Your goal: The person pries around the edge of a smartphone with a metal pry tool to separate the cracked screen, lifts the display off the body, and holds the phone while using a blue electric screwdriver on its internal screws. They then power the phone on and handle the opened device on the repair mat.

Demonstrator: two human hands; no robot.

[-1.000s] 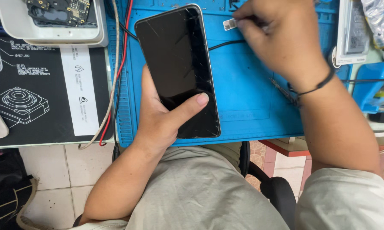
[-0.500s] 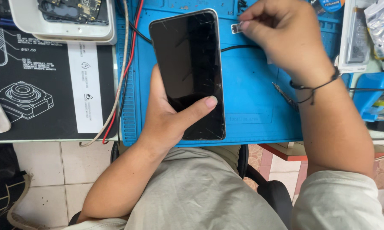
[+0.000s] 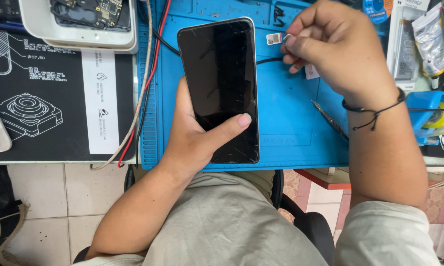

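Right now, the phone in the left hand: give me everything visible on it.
The phone is a slim slab with a dark, unlit glass front and a pale silvery frame with rounded corners. Fine cracks and scratches run across the glass. It faces up, lengthwise away from the person, over the blue mat. The left hand cradles it from beneath, thumb lying across the lower screen. The right hand is apart from it.

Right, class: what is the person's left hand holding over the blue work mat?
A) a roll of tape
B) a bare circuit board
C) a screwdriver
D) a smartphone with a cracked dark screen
D: the left hand grips a smartphone with a cracked dark screen, thumb across its lower glass, above the blue work mat.
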